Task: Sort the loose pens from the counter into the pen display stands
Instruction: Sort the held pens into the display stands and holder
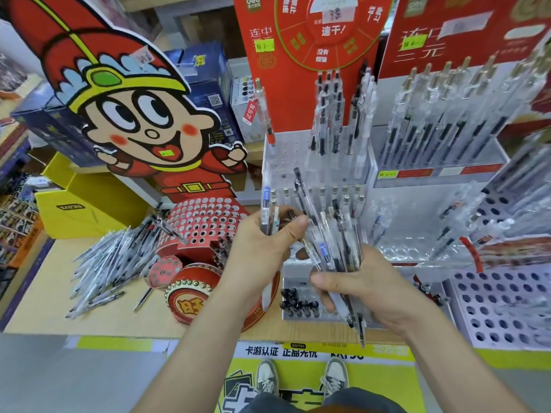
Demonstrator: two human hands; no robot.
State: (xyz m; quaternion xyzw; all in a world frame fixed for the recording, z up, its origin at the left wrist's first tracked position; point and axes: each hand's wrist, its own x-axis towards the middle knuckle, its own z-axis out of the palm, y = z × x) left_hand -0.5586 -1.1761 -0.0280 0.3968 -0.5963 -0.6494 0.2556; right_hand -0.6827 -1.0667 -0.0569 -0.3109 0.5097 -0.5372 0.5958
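I see a pale wooden shop counter (44, 293) running across the view, crowded along its back edge with displays. The largest is a red cardboard cartoon-figure stand with a drum-shaped base full of round holes (205, 222), at the counter's left of centre; most of its holes look unfilled. Beside it, at the centre back, is a clear acrylic tiered pen stand (316, 162) with a few transparent pens upright in its top tier. At the right front corner is a white tray punched with dark round holes (501, 299). Toward the left front edge lies a heap of loose clear-barrelled pens (110, 263), fanned flat on the wood. Above the counter's front middle, my right hand (366, 287) is curled tight round a thick splayed bundle of clear and black pens (334, 242), their ends poking out above and below the fist. My left hand (259, 248), just beside it, holds a few upright pens, one with a blue label (267, 210), with fingers wrapped and thumb pressing toward the bundle. I judge these pens light, stiff and smooth-sided, so in a bunch they will slide against each other and may slip free. Each is best pinched singly at mid-barrel, tip down, so it drops straight into a hole. The thin clips could snag on neighbours.
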